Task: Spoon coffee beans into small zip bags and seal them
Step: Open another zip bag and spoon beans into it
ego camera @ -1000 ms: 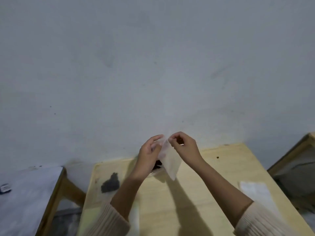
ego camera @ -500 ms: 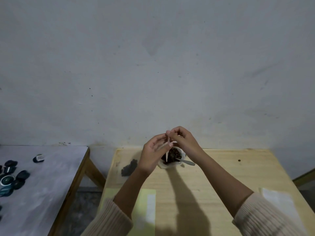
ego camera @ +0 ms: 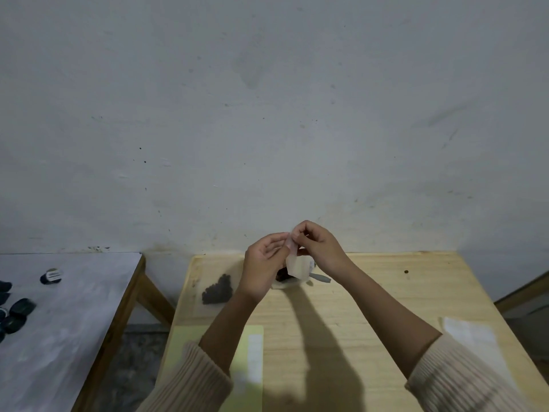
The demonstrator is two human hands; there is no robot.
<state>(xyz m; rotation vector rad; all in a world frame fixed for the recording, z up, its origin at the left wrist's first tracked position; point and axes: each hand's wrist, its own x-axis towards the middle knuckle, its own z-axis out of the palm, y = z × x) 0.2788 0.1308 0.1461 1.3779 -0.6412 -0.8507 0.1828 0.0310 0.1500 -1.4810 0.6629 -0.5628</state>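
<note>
So at this point I had both hands up over the far end of the bench [ego camera: 371, 316], pinched together on the top edge of 1 small empty bag [ego camera: 298, 264]. Left hand [ego camera: 263, 267] had its fingertips on the left of the mouth, right hand [ego camera: 319, 248] was closed on the same edge from the other side, with the bag hanging down between them. It looked like the opening step to me: working the zip apart, nothing spooned in yet.

The bowl [ego camera: 292, 283] of beans sat right under the bag, mostly hidden by it, with the spoon [ego camera: 320, 277] handle sticking out to the right. A filled bag [ego camera: 217, 291] of beans lay on the bench to the left, so I'd guess at least 1 was done.

Next move, as I saw it: get the mouth properly open, hold it with the left, free the right for the spoon. Thin film, so I'd expect the lips to cling.
</note>
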